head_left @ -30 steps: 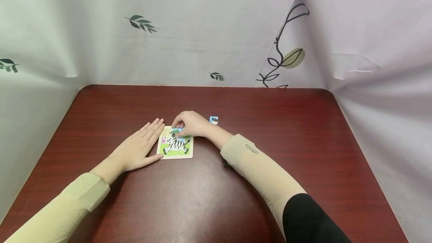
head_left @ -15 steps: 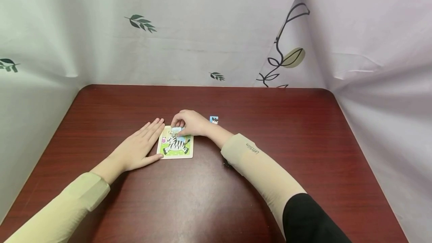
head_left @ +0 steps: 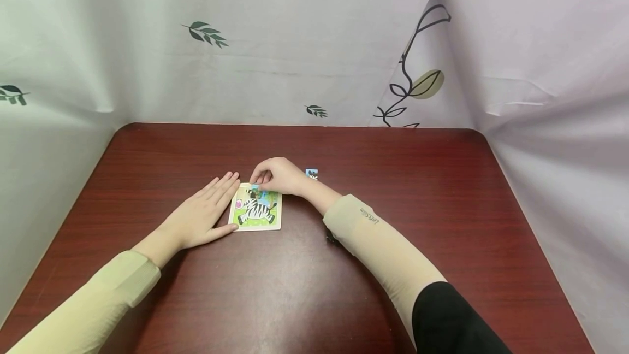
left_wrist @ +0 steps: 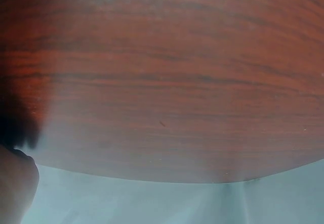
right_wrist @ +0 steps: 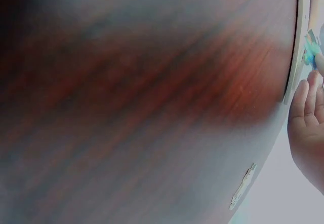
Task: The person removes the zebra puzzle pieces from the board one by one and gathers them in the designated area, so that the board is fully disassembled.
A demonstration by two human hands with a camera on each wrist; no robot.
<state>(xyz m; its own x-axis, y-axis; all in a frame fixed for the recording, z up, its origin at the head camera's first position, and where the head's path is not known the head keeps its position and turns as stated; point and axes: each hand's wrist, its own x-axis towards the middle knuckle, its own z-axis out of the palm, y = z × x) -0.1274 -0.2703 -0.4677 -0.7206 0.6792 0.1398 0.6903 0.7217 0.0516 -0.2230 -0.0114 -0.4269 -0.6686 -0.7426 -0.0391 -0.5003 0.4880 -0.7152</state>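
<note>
A square zebra jigsaw puzzle (head_left: 256,214) in a pale frame lies on the table in the head view. My left hand (head_left: 203,217) rests flat along its left side, fingers straight, with fingertips and thumb at the frame's edge. Over the puzzle's far edge, my right hand (head_left: 278,175) pinches a small blue puzzle piece (head_left: 255,187) between thumb and fingers, partly covering it. That hand (right_wrist: 309,117) also shows at the right of the right wrist view, beside a blue-green piece (right_wrist: 310,49). The left wrist view shows mostly table.
A loose puzzle piece (head_left: 312,173) with a blue and black-and-white print lies behind the right wrist, partly hidden by it. The dark red wooden table (head_left: 393,179) reaches back to a white curtain (head_left: 275,59) with leaf prints.
My right hand has shifted slightly toward the far edge of the puzzle. The piece in its fingers has turned, uncovering more of the picture below. My left hand stays in place.
</note>
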